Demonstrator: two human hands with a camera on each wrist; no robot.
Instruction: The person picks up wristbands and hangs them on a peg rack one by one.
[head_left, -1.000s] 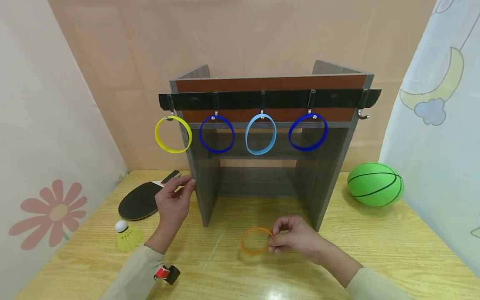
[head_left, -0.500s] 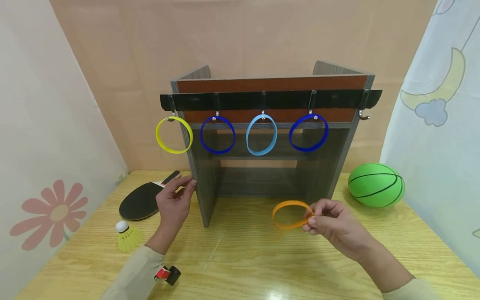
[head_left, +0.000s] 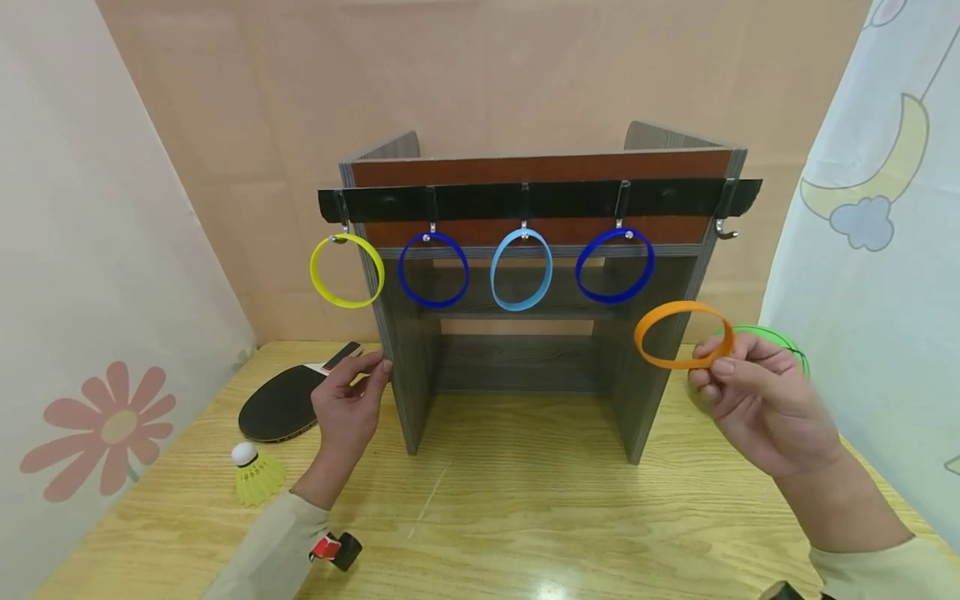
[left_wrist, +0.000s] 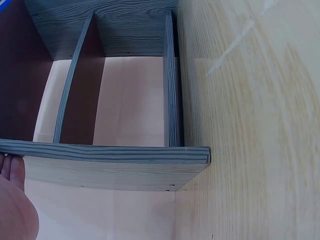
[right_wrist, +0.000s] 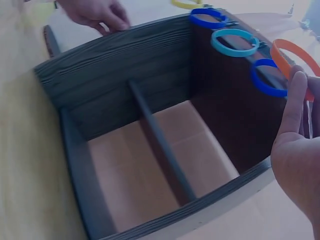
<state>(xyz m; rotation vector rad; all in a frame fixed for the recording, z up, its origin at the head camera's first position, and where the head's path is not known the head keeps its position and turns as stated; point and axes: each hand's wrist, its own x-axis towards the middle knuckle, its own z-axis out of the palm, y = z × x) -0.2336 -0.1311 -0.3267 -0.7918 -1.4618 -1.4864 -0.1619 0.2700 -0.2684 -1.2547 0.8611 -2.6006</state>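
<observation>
An orange silicone wristband point(head_left: 648, 350) is pinched between the thumb and fingers of my right hand point(head_left: 776, 408), raised to the right of the shelf. In front of the rack's rightmost hook point(head_left: 726, 232), which holds no band, the wristband hangs lower and apart. Four other hooks carry a yellow wristband point(head_left: 315, 279), a dark blue wristband point(head_left: 401, 271), a light blue wristband point(head_left: 495, 279) and another dark blue wristband point(head_left: 581, 275). My left hand point(head_left: 347, 408) touches the outer side of the grey wooden shelf point(head_left: 401, 383) with its fingertips, near the front edge.
A table tennis bat point(head_left: 277, 404) and a yellow shuttlecock point(head_left: 258, 479) lie left of my left arm. Behind my right hand a green ball point(head_left: 780, 337) is mostly hidden. The shelf stands on a wooden table point(head_left: 510, 517).
My right hand has lifted the orange wristband off the tabletop area and carried it up and to the right, now covering much of the ball. The left hand has stayed in place.
</observation>
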